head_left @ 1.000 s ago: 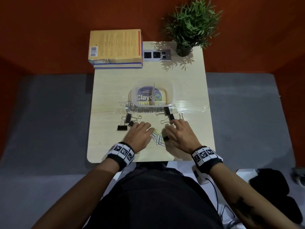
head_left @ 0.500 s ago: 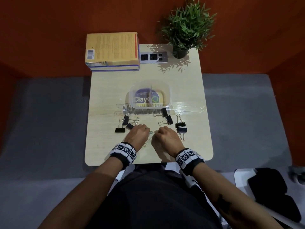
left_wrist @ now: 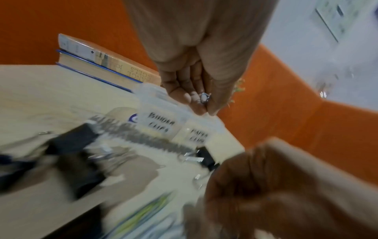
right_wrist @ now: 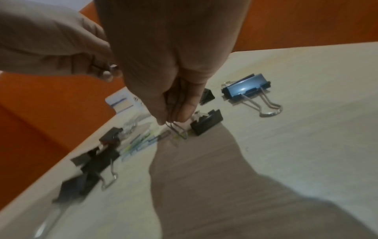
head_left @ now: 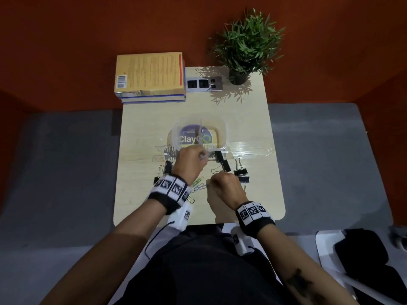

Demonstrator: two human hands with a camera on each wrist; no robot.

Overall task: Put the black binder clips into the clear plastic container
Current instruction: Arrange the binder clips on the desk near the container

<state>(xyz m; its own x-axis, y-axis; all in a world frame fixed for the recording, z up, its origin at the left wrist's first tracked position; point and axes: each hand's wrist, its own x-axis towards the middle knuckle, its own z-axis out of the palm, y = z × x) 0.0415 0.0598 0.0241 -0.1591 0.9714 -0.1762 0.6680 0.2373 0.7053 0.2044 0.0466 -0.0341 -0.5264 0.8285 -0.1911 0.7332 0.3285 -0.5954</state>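
Note:
The clear plastic container (head_left: 225, 137) stands mid-table, split in two; its front labels (left_wrist: 161, 124) read binder clips and paper clips. My left hand (head_left: 203, 154) hovers at its front edge and pinches a small silver paper clip (left_wrist: 204, 97). Nearer to me, my right hand (head_left: 209, 182) pinches a wire paper clip (right_wrist: 179, 131) just above the table. Black binder clips lie loose on the table: a left group (head_left: 168, 167) beside my left wrist and a right group (head_left: 241, 172), (right_wrist: 206, 122), (right_wrist: 245, 88) by my right hand.
Coloured paper clips (head_left: 198, 183) lie between my hands. A stack of books (head_left: 149, 78), a socket panel (head_left: 204, 83) and a potted plant (head_left: 246, 45) line the table's far edge. A strip of clear tape (head_left: 248, 149) runs in front of the container.
My left hand has lifted off the table and moved forward to the container's front edge with a clip. My right hand stays over the pile, fingers curled on a paper clip.

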